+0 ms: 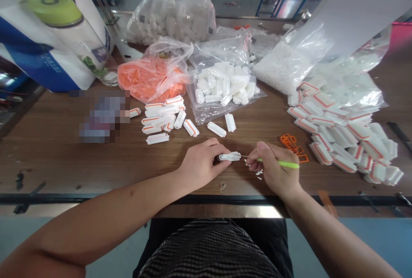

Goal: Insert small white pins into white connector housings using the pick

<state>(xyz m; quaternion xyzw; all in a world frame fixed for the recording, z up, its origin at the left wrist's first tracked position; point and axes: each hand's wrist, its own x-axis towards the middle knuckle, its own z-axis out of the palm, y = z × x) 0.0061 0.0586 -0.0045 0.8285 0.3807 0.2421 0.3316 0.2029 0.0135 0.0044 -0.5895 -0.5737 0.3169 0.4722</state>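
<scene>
Near the table's front edge, my left hand (pixel 201 162) pinches a small white plastic housing (pixel 229 157) with a row of dark holes along its face. My right hand (pixel 277 168) grips a thin tool with a bright green handle (pixel 288 164). Its fine metal tip points left and reaches the right end of the housing; whether it touches cannot be made out. Several tiny white pieces (pixel 259 174) lie on the table beside my right fingers. Just beyond that hand is a small heap of orange frames (pixel 292 146).
White housings with orange strips lie in a left group (pixel 159 123) and a larger right pile (pixel 350 140). Behind are a bag of orange parts (pixel 151 78), a bag of white parts (pixel 222 83) and a bag of white granules (pixel 283 65). A green-lidded bottle (pixel 74 33) stands left.
</scene>
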